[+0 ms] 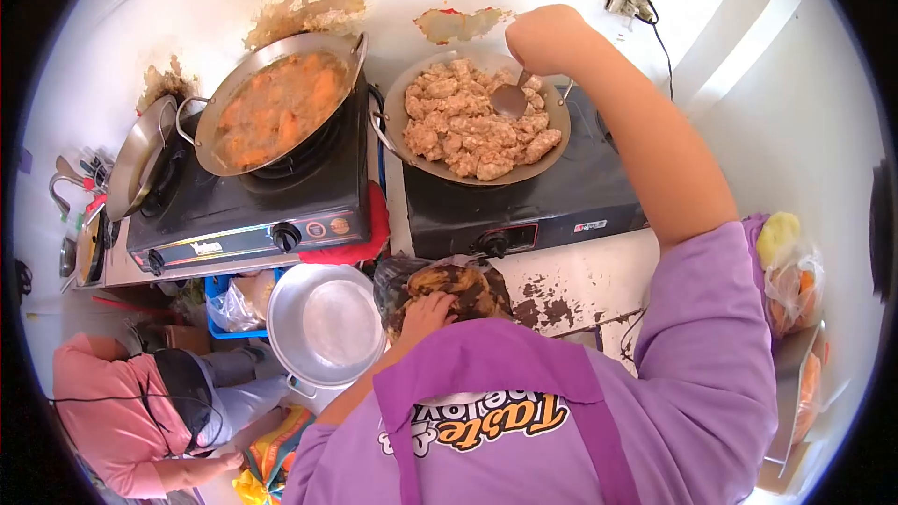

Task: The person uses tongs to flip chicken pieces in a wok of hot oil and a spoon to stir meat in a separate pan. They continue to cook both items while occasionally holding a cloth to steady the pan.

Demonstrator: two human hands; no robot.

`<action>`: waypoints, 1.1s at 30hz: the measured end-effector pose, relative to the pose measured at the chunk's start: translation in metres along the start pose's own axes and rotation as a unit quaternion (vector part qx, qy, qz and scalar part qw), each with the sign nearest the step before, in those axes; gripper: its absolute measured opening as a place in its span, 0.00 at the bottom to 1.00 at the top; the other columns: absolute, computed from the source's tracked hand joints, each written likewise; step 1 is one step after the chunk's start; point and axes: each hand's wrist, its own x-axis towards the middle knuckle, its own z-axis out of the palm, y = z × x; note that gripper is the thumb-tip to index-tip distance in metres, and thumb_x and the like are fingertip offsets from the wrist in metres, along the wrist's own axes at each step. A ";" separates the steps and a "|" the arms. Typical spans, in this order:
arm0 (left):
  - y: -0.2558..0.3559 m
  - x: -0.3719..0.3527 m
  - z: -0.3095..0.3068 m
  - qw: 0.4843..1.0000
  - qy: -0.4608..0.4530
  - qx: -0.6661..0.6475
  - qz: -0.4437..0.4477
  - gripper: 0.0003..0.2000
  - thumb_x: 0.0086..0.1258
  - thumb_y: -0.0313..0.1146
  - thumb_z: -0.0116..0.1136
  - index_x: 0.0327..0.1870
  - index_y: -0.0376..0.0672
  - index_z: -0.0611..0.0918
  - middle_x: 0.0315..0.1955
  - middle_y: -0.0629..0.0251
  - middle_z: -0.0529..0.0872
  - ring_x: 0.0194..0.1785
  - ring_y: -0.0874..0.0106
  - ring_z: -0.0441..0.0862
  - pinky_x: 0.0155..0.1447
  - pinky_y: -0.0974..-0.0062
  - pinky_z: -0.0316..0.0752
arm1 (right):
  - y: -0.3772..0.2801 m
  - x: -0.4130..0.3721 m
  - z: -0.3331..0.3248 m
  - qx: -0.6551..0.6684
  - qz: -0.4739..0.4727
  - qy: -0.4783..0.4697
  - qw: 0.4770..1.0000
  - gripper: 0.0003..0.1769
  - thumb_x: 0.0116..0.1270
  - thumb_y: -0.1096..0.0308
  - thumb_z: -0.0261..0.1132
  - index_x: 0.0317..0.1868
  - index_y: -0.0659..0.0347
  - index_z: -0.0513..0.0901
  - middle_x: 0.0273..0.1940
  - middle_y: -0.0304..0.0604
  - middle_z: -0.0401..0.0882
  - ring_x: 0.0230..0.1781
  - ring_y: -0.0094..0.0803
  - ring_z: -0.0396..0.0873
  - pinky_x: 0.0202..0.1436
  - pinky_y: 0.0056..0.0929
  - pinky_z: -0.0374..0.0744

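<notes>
My right hand point(552, 40) is closed round the handle of a dark ladle point(510, 101), whose bowl rests among browned meat pieces point(458, 122). The meat fills a wide two-handled pan point(402, 98) on the right black stove point(440, 210). Low in front of the stoves, my left hand point(427, 316) lies on a dark, brown-patterned bundle point(468, 290), fingers spread over it. What the bundle is, I cannot make out.
A pan of orange-brown stew point(281, 112) stands on the left stove point(243, 224). An emptier pan point(140, 154) is beyond it. A metal basin point(327, 323) sits beside a blue crate point(213, 309). A person in pink point(112, 402) is at lower left.
</notes>
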 end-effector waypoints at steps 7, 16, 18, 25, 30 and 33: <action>-0.003 -0.002 0.003 1.000 -0.017 0.001 -0.005 0.20 0.52 0.36 0.59 0.48 0.45 0.73 0.40 0.63 0.73 0.42 0.64 0.73 0.44 0.70 0.68 | -0.020 0.024 0.045 -0.031 -0.032 0.045 0.998 0.06 0.49 0.73 0.59 0.27 0.59 0.82 0.26 0.42 0.80 0.28 0.34 0.80 0.27 0.33 0.76; -0.007 0.005 0.006 1.000 0.011 0.005 0.017 0.19 0.51 0.36 0.60 0.46 0.45 0.73 0.37 0.64 0.73 0.40 0.65 0.73 0.42 0.70 0.69 | -0.034 0.009 0.031 -0.058 -0.037 0.011 0.998 0.09 0.52 0.71 0.57 0.31 0.56 0.83 0.32 0.38 0.81 0.35 0.35 0.79 0.33 0.30 0.77; -0.008 0.003 0.005 1.000 0.004 0.009 0.021 0.19 0.51 0.36 0.60 0.46 0.45 0.73 0.36 0.64 0.73 0.38 0.65 0.74 0.40 0.70 0.69 | -0.034 0.005 0.019 -0.010 -0.058 0.063 0.996 0.03 0.46 0.72 0.61 0.23 0.60 0.81 0.23 0.43 0.79 0.26 0.38 0.79 0.27 0.33 0.76; -0.008 0.002 0.006 1.000 0.005 0.019 0.018 0.19 0.52 0.37 0.59 0.46 0.45 0.73 0.35 0.64 0.73 0.38 0.65 0.75 0.40 0.70 0.69 | -0.027 0.021 0.038 -0.033 -0.027 0.053 0.998 0.03 0.45 0.74 0.60 0.22 0.59 0.81 0.23 0.41 0.79 0.24 0.36 0.78 0.25 0.34 0.75; -0.009 0.005 0.003 1.000 -0.005 0.012 0.019 0.19 0.53 0.38 0.58 0.46 0.45 0.73 0.37 0.64 0.73 0.39 0.66 0.75 0.41 0.70 0.69 | -0.008 0.020 0.017 -0.033 -0.049 0.018 0.998 0.04 0.47 0.73 0.60 0.24 0.58 0.82 0.23 0.42 0.79 0.25 0.36 0.79 0.26 0.34 0.75; -0.007 0.005 0.001 0.999 -0.023 0.023 0.009 0.18 0.54 0.39 0.58 0.46 0.45 0.74 0.38 0.65 0.74 0.40 0.66 0.75 0.42 0.70 0.70 | 0.016 0.018 -0.004 0.035 0.043 -0.012 0.998 0.07 0.50 0.71 0.60 0.31 0.56 0.82 0.28 0.40 0.81 0.29 0.31 0.79 0.29 0.32 0.75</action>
